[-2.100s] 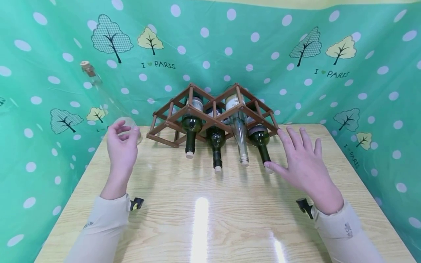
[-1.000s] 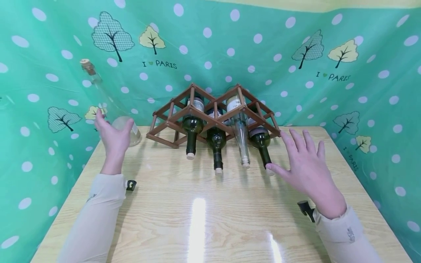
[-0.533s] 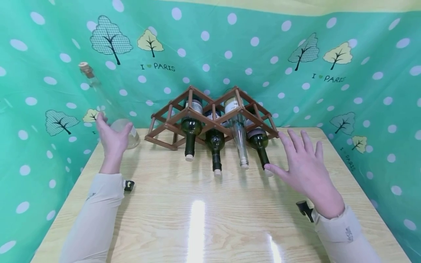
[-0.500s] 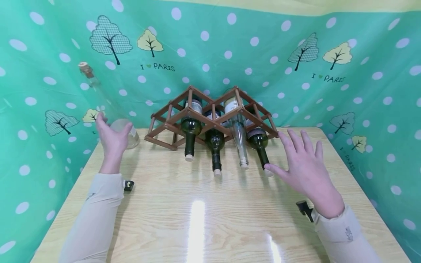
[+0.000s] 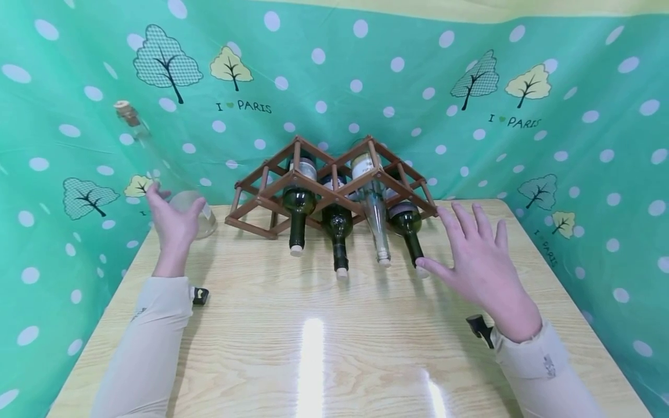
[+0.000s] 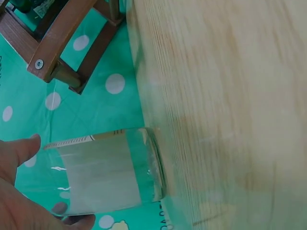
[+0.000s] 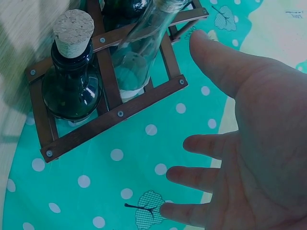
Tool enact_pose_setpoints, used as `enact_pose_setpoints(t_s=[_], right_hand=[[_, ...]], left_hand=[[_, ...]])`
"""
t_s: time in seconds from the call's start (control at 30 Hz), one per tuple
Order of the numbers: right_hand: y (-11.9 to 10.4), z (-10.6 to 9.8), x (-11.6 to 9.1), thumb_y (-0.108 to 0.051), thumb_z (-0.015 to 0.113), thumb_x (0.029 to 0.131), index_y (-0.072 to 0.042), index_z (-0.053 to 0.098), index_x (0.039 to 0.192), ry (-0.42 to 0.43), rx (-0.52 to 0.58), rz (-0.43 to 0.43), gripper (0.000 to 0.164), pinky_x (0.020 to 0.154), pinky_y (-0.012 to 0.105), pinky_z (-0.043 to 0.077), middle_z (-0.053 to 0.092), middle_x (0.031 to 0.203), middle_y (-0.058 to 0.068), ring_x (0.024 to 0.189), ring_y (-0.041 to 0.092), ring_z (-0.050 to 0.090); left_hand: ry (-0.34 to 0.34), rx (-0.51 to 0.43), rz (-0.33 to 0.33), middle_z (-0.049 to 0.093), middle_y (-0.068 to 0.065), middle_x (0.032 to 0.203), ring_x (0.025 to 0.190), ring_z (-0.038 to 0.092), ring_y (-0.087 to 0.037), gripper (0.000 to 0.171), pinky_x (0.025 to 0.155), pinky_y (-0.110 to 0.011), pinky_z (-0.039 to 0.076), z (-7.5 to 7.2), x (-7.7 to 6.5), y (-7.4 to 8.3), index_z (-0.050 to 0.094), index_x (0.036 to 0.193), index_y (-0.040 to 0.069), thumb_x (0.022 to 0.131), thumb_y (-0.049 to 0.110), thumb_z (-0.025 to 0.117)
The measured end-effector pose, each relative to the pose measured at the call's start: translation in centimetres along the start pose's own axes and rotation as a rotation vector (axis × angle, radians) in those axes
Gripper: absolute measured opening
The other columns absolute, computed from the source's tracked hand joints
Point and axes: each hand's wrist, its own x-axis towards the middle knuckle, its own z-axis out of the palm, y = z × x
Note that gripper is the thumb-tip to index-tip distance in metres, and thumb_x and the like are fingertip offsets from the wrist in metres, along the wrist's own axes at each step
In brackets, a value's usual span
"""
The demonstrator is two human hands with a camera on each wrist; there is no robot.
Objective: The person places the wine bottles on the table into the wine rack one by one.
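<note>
At the back left a clear corked glass bottle stands upright on the table. My left hand is right at its body, thumb and fingers spread to either side. In the left wrist view the thumb lies above the bottle and the fingertips overlap its lower edge. My right hand is held up with spread fingers beside the brown wooden wine rack, and nothing is in it. Its thumb overlaps the corked tip of the rightmost green bottle in the head view.
The rack also holds a clear bottle and two more dark green bottles, necks pointing forward and down. The left end cell of the rack holds no bottle. A green dotted cloth hangs behind and at both sides of the wooden table.
My left hand has reached farther forward to the clear bottle and spread its earlier curled fingers. The right hand stays put; the view has shifted slightly.
</note>
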Motion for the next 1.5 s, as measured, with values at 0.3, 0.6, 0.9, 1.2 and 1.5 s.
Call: enact_pose_setpoints(t_s=[0.3,0.6,0.9,1.2,1.5], right_hand=[[0.1,-0.1,0.0,-0.069,0.074,0.09,-0.016,0.022,0.17,0.013,-0.008,-0.003,0.109,0.112,0.087,0.007,0.027,0.169,0.025,0.155,0.057,0.016],[0.1,-0.1,0.0,-0.07,0.073,0.09,-0.02,0.019,0.171,0.01,-0.013,-0.006,0.109,0.111,0.088,0.009,0.028,0.169,0.025,0.154,0.057,0.016],[0.0,-0.3,-0.1,-0.072,0.069,0.091,-0.019,0.016,0.172,-0.001,-0.001,-0.002,0.11,0.111,0.088,0.005,0.025,0.17,0.025,0.155,0.057,0.013],[0.1,-0.3,-0.2,-0.071,0.07,0.091,-0.02,0.016,0.172,0.015,0.003,-0.012,0.11,0.112,0.087,0.002,0.025,0.17,0.025,0.155,0.058,0.014],[0.1,-0.3,-0.3,-0.07,0.071,0.091,-0.019,0.015,0.172,0.019,0.001,-0.017,0.111,0.113,0.086,0.003,0.025,0.17,0.025,0.155,0.057,0.014]], left_hand=[[0.007,-0.004,0.009,0.024,-0.008,0.168,0.154,0.027,-0.027,0.101,0.127,-0.038,0.022,-0.2,-0.3,0.1,0.004,0.168,0.026,0.098,0.045,0.075],[0.019,-0.012,0.017,0.026,-0.007,0.166,0.152,0.03,-0.026,0.099,0.125,-0.038,0.025,-0.7,-1.4,0.9,0.007,0.167,0.028,0.098,0.043,0.076],[0.051,-0.038,0.06,0.029,-0.008,0.164,0.147,0.034,-0.024,0.097,0.122,-0.04,0.031,-1.9,-3.0,2.7,0.01,0.166,0.03,0.097,0.044,0.077],[0.07,-0.103,0.126,0.036,-0.001,0.154,0.146,0.036,-0.02,0.094,0.119,-0.037,0.034,-2.9,-5.0,5.2,0.018,0.163,0.026,0.094,0.04,0.081],[0.073,-0.175,0.17,0.039,0.002,0.149,0.138,0.042,-0.017,0.093,0.11,-0.031,0.038,-3.5,-7.5,7.6,0.023,0.161,0.026,0.092,0.035,0.085]])
